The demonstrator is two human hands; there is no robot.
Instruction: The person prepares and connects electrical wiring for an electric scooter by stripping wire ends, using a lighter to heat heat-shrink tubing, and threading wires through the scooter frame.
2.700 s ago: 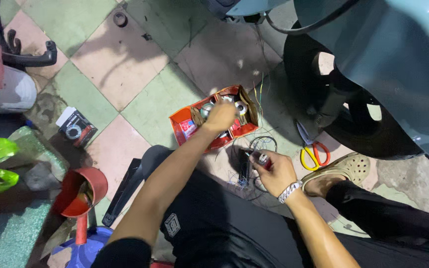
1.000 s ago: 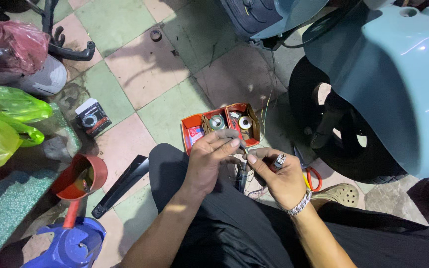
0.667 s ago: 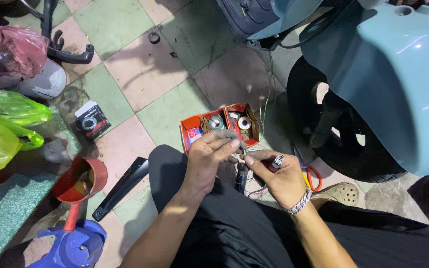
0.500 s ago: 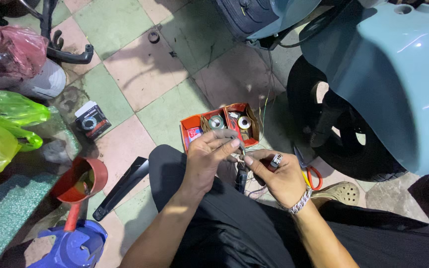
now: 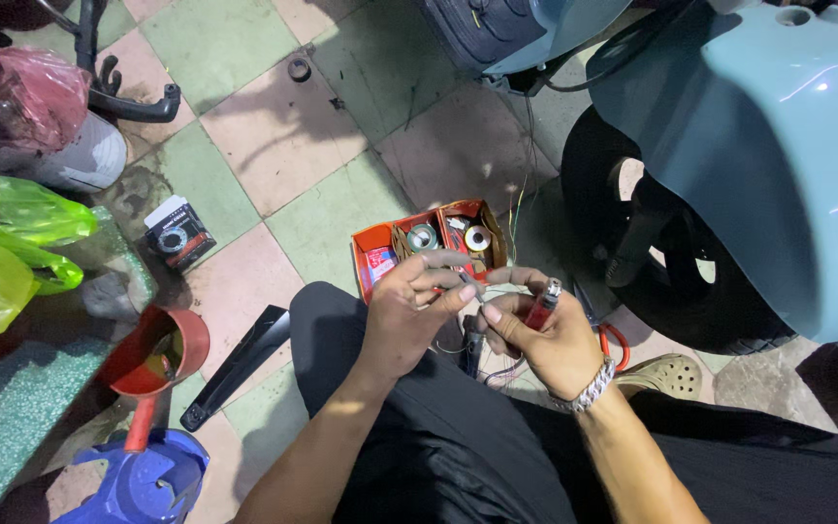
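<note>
floor: pink and green tiles (image 5: 273, 146)
on it: open red box (image 5: 372, 264), small black carton (image 5: 177, 236), black plastic strip (image 5: 235, 367)

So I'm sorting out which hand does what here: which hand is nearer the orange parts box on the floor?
Left. The left hand sits just below the orange parts box, fingertips at its near edge. The right hand, holding a red lighter, is lower and off to the right.
</note>
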